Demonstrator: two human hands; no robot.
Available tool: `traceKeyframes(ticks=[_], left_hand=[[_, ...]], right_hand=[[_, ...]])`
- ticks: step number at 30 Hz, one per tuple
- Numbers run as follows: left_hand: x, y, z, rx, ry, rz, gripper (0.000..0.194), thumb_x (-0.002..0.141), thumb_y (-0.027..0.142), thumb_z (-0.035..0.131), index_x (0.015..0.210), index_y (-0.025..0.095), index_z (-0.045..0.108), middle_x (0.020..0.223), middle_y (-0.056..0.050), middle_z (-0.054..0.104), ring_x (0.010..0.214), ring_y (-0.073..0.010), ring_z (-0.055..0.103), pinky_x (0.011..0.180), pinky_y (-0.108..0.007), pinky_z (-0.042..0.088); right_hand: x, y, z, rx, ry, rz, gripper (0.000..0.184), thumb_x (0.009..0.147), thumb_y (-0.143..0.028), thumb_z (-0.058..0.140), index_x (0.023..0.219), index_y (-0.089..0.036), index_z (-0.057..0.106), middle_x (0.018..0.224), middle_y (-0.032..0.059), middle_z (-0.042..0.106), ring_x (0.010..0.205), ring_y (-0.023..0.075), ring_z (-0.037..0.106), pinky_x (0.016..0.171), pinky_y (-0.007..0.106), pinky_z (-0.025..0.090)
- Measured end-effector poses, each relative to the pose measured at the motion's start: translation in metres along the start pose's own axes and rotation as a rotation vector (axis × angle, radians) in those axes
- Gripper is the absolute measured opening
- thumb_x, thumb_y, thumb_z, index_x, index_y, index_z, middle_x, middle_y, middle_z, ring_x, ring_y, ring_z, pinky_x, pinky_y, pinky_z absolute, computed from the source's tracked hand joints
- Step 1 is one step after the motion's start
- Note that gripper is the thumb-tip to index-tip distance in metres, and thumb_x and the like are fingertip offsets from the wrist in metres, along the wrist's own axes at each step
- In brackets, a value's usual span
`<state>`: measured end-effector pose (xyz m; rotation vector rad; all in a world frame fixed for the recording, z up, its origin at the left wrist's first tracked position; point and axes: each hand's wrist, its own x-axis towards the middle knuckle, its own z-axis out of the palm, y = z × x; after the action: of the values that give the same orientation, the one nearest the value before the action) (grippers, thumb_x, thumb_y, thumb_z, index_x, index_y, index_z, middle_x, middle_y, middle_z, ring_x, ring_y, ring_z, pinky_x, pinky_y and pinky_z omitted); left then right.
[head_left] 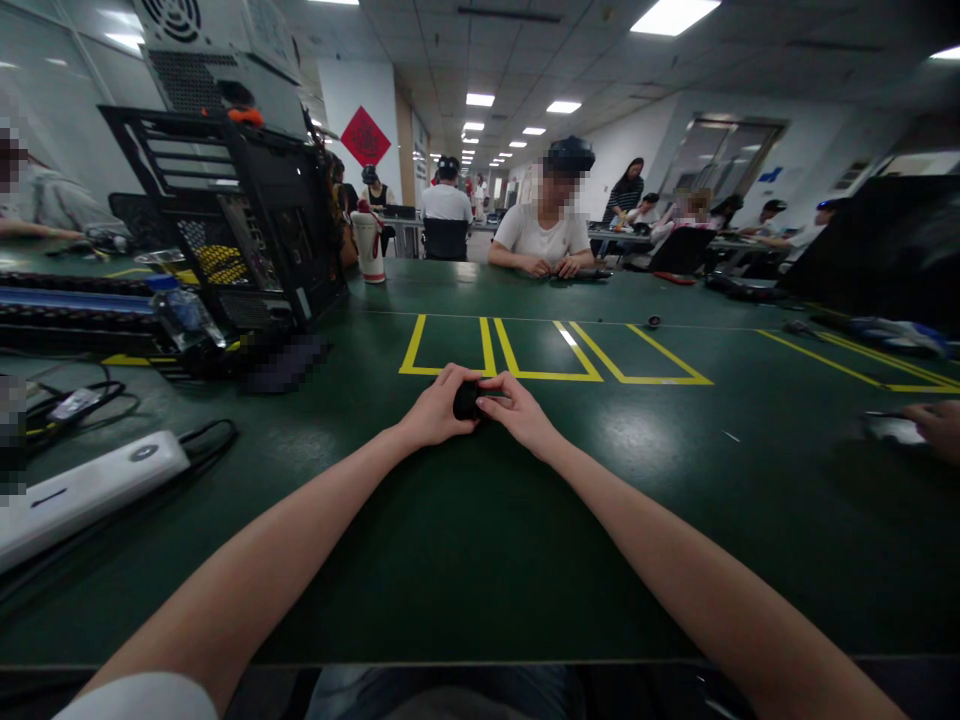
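Note:
A small black rounded object (466,400) sits between my two hands, just in front of the yellow tape outlines; its exact kind is hard to make out. My left hand (437,408) wraps round it from the left, thumb low and fingers over the top. From the other side, my right hand (523,412) pinches its right edge between thumb and fingers. The fingers cover much of the object. Both forearms reach forward over the green tabletop (480,560).
Yellow tape outlines (540,376) mark the table ahead. To the left stand an open black computer case (247,215), a clear bottle (184,312) and a white power strip (90,495). A paper cup (369,245) is farther back. Another person's hand (937,428) holds a phone-like object at right.

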<state>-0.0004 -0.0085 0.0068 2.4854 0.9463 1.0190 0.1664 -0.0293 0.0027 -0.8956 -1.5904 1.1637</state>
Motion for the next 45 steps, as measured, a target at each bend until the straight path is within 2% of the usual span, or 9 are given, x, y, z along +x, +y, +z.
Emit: traceKeyframes(ticks=[7,12,17,21,24,28,35,40,45], left_hand=[[0.0000,-0.0013,0.0002,-0.015,-0.001,0.001,0.057,0.059,0.019,0.066,0.109,0.023,0.038,0.106,-0.003,0.041,0.097,-0.0202,0.048,0.081,-0.036,0.044],[-0.0009,-0.0023,-0.0002,-0.024,-0.007,0.009,0.059,0.060,0.018,0.065,0.111,0.024,0.037,0.107,-0.003,0.041,0.097,-0.0201,0.047,0.081,-0.036,0.044],[-0.0008,-0.0015,0.0002,-0.022,0.003,0.002,0.056,0.059,0.019,0.065,0.108,0.024,0.039,0.106,-0.003,0.041,0.097,-0.0201,0.048,0.081,-0.037,0.044],[-0.0001,-0.0034,0.0018,-0.014,0.017,0.031,0.057,0.059,0.018,0.065,0.109,0.023,0.039,0.104,-0.003,0.042,0.098,-0.0197,0.047,0.082,-0.035,0.043],[-0.0003,-0.0051,0.0023,-0.011,0.020,0.027,0.058,0.058,0.018,0.065,0.109,0.023,0.038,0.104,-0.003,0.042,0.097,-0.0198,0.047,0.082,-0.036,0.044],[-0.0011,-0.0054,0.0017,-0.012,0.009,0.024,0.058,0.059,0.017,0.065,0.109,0.023,0.038,0.105,-0.003,0.042,0.098,-0.0200,0.047,0.082,-0.036,0.044],[-0.0010,-0.0025,0.0008,-0.021,0.003,-0.001,0.057,0.059,0.020,0.066,0.109,0.024,0.038,0.107,-0.003,0.041,0.098,-0.0202,0.048,0.080,-0.037,0.045],[-0.0009,-0.0022,-0.0003,-0.030,-0.008,-0.001,0.058,0.059,0.019,0.066,0.109,0.024,0.038,0.106,-0.003,0.041,0.098,-0.0205,0.047,0.080,-0.037,0.044],[-0.0010,-0.0023,-0.0001,-0.022,-0.007,-0.009,0.058,0.059,0.018,0.065,0.109,0.024,0.038,0.106,-0.003,0.041,0.098,-0.0205,0.047,0.081,-0.037,0.044]], right_hand=[[0.0024,0.0007,-0.0034,-0.042,-0.002,0.053,0.032,0.072,-0.026,0.058,0.102,-0.021,0.048,0.106,0.0053,0.052,0.089,0.0159,0.057,0.085,0.039,0.044],[-0.0001,0.0019,-0.0036,-0.009,-0.037,-0.020,0.033,0.066,-0.021,0.064,0.095,-0.022,0.048,0.107,0.0017,0.050,0.098,0.0171,0.054,0.089,0.038,0.042],[-0.0008,-0.0004,0.0004,-0.007,-0.010,-0.004,0.021,0.072,-0.025,0.057,0.091,-0.022,0.047,0.101,0.0020,0.051,0.088,0.0146,0.057,0.083,0.038,0.046],[0.0017,0.0013,-0.0005,-0.030,0.016,-0.008,0.027,0.070,-0.023,0.059,0.095,-0.021,0.048,0.099,0.0030,0.052,0.094,0.0159,0.055,0.087,0.038,0.043],[0.0022,0.0039,-0.0033,-0.049,-0.024,0.005,0.030,0.071,-0.023,0.058,0.100,-0.021,0.048,0.103,0.0038,0.052,0.095,0.0167,0.055,0.088,0.039,0.042],[-0.0002,0.0053,-0.0045,-0.012,-0.049,-0.032,0.031,0.066,-0.020,0.063,0.094,-0.022,0.048,0.105,0.0010,0.051,0.097,0.0160,0.054,0.089,0.037,0.042],[-0.0009,0.0023,-0.0011,-0.030,-0.004,-0.008,0.023,0.072,-0.030,0.057,0.092,-0.022,0.048,0.100,0.0015,0.053,0.085,0.0136,0.057,0.083,0.038,0.046],[0.0009,0.0009,-0.0038,-0.067,-0.013,0.026,0.031,0.072,-0.028,0.058,0.101,-0.022,0.048,0.106,0.0045,0.052,0.091,0.0161,0.056,0.085,0.040,0.045],[-0.0012,0.0024,-0.0041,-0.009,-0.047,-0.027,0.032,0.066,-0.022,0.063,0.095,-0.022,0.049,0.106,0.0017,0.051,0.098,0.0166,0.054,0.089,0.038,0.043]])
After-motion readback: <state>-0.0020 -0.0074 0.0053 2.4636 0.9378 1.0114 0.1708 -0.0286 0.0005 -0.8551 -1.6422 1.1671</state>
